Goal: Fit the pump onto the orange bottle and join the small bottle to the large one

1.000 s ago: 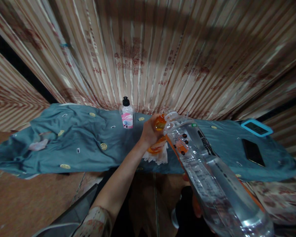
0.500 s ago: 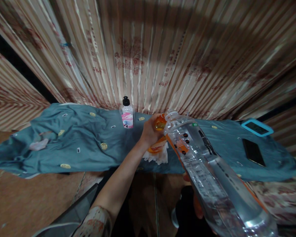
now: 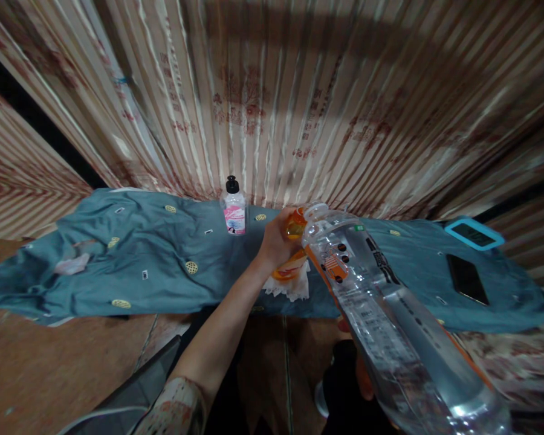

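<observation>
My left hand (image 3: 275, 240) is wrapped round the upper part of a bottle of orange liquid (image 3: 291, 267), which stands on a white cloth or tissue (image 3: 291, 291). In front of my right side a large clear plastic bottle (image 3: 390, 320) with an orange-and-black label is tilted, its uncapped mouth at the neck of the orange bottle. My right hand (image 3: 362, 376) grips the clear bottle from below; only some of its fingers show, the rest hidden behind the bottle. Whether liquid is flowing between the two mouths I cannot tell.
A bottle with a black cap and pink label (image 3: 234, 214) stands on the teal cloth (image 3: 163, 241) at the back. To the right lie a blue-framed device (image 3: 474, 234) and a black phone (image 3: 466, 279). Pleated curtains (image 3: 272, 109) hang behind. A grey bin (image 3: 127, 386) sits at lower left.
Almost nothing differs. Both hands keep their hold, and the clear bottle stays tilted against the orange bottle's neck; the view has shifted very slightly.
</observation>
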### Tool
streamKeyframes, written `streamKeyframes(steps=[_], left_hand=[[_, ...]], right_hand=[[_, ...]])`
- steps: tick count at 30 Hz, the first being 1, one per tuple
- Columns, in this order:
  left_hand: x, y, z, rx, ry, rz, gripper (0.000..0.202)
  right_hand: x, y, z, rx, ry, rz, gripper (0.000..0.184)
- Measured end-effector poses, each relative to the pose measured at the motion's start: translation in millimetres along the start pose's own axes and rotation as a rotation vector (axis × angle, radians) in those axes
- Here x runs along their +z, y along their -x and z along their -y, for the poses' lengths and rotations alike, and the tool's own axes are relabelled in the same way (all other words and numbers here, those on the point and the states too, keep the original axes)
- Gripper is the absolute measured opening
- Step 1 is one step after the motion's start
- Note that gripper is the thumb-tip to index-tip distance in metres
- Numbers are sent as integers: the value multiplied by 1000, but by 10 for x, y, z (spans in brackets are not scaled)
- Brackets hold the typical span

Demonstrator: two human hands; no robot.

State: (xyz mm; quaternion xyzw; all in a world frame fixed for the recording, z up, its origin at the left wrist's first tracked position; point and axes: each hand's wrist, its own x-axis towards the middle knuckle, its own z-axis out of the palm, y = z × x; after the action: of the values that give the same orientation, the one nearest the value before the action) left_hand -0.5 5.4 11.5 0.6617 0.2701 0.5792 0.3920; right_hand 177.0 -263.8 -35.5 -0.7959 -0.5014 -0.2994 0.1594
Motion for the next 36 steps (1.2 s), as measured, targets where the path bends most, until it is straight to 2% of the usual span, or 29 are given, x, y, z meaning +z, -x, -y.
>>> streamKeyframes(steps=[12, 36], left_hand=[[18, -4, -26, -14, 41, -30, 47], [16, 2, -49, -46, 13, -35, 44]], right_hand=[[-31, -29, -21, -35, -11, 39, 41], [-43, -48, 9, 13, -67, 25, 42]])
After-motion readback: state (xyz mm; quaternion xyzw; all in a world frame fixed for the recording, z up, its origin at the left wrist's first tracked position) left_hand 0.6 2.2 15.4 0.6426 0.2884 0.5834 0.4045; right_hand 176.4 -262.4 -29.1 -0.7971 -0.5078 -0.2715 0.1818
